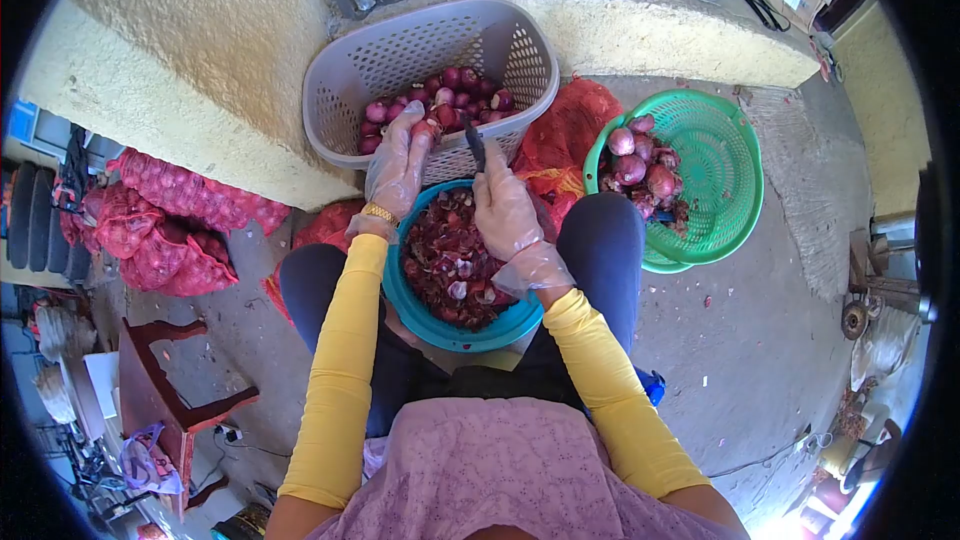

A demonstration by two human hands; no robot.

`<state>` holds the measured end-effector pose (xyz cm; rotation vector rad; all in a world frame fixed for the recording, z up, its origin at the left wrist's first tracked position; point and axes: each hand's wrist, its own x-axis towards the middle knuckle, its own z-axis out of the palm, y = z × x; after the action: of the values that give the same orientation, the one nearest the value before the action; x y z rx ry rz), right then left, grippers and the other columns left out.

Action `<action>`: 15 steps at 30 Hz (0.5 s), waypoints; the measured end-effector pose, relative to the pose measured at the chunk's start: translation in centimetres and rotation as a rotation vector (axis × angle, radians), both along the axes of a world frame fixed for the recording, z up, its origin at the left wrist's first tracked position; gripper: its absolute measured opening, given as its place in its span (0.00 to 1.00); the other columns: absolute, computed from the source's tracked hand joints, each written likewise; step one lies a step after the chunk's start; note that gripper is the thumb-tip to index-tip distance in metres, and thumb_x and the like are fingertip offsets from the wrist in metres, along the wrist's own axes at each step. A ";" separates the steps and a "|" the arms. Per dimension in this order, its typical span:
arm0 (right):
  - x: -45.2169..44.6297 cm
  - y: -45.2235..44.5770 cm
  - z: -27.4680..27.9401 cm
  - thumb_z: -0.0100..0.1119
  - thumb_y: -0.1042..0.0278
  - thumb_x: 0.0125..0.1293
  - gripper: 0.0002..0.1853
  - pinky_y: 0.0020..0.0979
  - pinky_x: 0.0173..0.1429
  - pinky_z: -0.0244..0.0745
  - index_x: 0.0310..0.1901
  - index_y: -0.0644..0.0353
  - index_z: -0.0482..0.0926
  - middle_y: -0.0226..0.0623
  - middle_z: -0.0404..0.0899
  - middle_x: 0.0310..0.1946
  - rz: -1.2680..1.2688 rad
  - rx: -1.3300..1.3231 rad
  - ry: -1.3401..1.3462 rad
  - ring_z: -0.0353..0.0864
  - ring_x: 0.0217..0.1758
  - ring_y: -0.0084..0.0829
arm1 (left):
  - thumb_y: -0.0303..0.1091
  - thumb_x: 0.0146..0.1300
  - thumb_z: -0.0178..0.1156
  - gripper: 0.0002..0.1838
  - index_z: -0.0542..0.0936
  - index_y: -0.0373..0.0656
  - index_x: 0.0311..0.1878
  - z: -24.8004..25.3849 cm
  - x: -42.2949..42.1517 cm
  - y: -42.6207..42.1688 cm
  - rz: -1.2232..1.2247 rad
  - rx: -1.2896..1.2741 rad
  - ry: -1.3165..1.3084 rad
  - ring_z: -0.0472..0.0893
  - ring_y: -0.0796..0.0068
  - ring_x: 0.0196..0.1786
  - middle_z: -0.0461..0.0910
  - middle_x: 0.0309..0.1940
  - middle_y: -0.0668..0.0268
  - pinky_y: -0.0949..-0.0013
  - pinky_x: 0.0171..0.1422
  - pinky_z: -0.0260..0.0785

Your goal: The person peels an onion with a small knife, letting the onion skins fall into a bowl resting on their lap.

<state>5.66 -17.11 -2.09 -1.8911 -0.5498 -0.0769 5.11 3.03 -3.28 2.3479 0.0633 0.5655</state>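
Observation:
My left hand [395,168], in a clear plastic glove, is closed round a red onion [427,128] at the near rim of the grey basket [330,70]. My right hand [508,208], gloved too, grips a dark knife [474,144], its tip pointing up toward the basket. The blade sits just right of the onion; whether they touch I cannot tell. Several peeled red onions [462,90] lie in the basket. Below both hands, a blue-green basin [465,340] between my knees holds a heap of onion skins [450,258].
On the right stands a green colander [722,175] with unpeeled onions [630,168] on its left side. Red mesh sacks [570,125] lie behind my knees. Full onion sacks [165,230] lean by the left wall. A wooden stool [165,380] lies at lower left.

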 end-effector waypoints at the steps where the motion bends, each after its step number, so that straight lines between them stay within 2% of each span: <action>1: -0.1 0.1 0.6 0.49 0.76 0.77 0.27 0.52 0.63 0.75 0.75 0.66 0.63 0.72 0.78 0.57 0.047 -0.028 0.146 0.78 0.63 0.67 | 0.45 0.82 0.51 0.23 0.70 0.42 0.71 -0.1 0.0 0.0 0.001 0.000 0.000 0.73 0.45 0.73 0.75 0.71 0.48 0.53 0.78 0.63; 4: -0.3 0.7 -0.1 0.50 0.75 0.77 0.25 0.54 0.58 0.77 0.73 0.65 0.66 0.72 0.79 0.53 0.056 0.023 0.042 0.79 0.59 0.67 | 0.45 0.83 0.47 0.23 0.71 0.42 0.70 -0.3 0.0 -0.2 0.017 -0.014 -0.033 0.73 0.45 0.73 0.76 0.70 0.49 0.53 0.78 0.63; 7: -0.7 1.3 -0.4 0.50 0.75 0.77 0.23 0.55 0.54 0.77 0.72 0.65 0.68 0.70 0.81 0.48 0.034 -0.037 0.107 0.81 0.56 0.66 | 0.45 0.83 0.48 0.22 0.72 0.41 0.70 -0.5 0.0 -0.2 0.049 -0.022 -0.049 0.74 0.45 0.73 0.76 0.70 0.49 0.53 0.77 0.63; 11: -1.1 2.0 0.2 0.50 0.74 0.77 0.23 0.57 0.49 0.78 0.72 0.65 0.67 0.69 0.82 0.42 0.020 -0.026 0.071 0.82 0.50 0.67 | 0.44 0.82 0.49 0.22 0.72 0.41 0.70 -0.5 0.1 -0.6 0.078 -0.014 -0.042 0.75 0.45 0.71 0.75 0.70 0.48 0.52 0.77 0.64; 13: -1.4 2.1 1.2 0.50 0.77 0.75 0.25 0.59 0.47 0.78 0.71 0.72 0.66 0.73 0.81 0.40 0.011 -0.038 0.124 0.83 0.47 0.68 | 0.43 0.82 0.49 0.22 0.72 0.41 0.70 -1.0 0.2 -0.5 0.093 -0.026 -0.028 0.75 0.44 0.71 0.75 0.70 0.47 0.52 0.76 0.65; 15: -1.5 2.3 0.5 0.49 0.75 0.76 0.26 0.60 0.46 0.76 0.73 0.70 0.63 0.73 0.81 0.39 0.015 -0.032 0.080 0.82 0.45 0.68 | 0.44 0.81 0.51 0.23 0.72 0.41 0.70 -1.4 0.5 -0.6 0.108 -0.003 -0.094 0.76 0.43 0.70 0.76 0.70 0.47 0.52 0.75 0.66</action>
<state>4.16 -14.80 -1.60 -1.9124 -0.5134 0.0174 5.57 2.41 -4.70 2.3216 0.1484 0.7269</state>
